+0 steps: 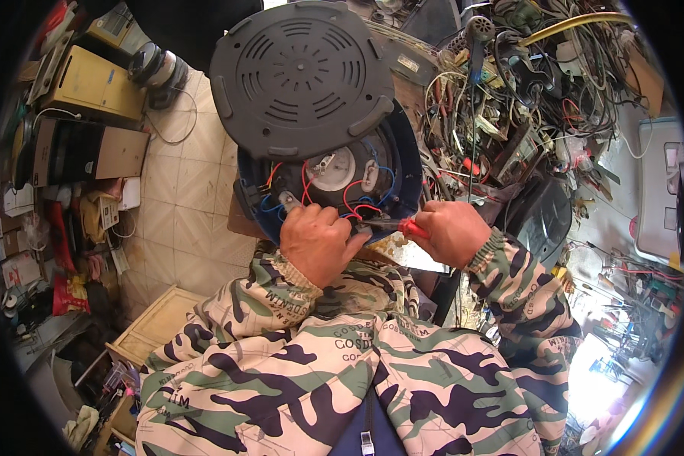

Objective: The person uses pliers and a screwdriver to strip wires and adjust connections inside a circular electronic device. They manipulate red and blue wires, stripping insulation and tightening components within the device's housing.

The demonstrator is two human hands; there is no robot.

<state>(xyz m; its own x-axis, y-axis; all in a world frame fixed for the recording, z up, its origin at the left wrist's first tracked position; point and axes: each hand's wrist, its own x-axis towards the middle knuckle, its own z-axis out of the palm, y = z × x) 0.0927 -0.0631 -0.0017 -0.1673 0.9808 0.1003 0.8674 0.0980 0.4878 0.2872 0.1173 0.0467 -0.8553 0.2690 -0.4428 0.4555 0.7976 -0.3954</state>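
Tiled floor (178,190) lies left. Right hand (454,230) is clamped on a red-handled tool (413,227), its tip beside red wires (366,207) inside a dark housing (409,163); left hand (315,239) curls at the near rim, its grip I cannot tell. A vented cover (300,91) overlaps the far side; cables (509,99) heap rightward.

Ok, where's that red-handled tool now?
In the head view, right of centre: the right hand grips the red-handled tool, its metal end pointing left toward the left hand, at the open appliance.
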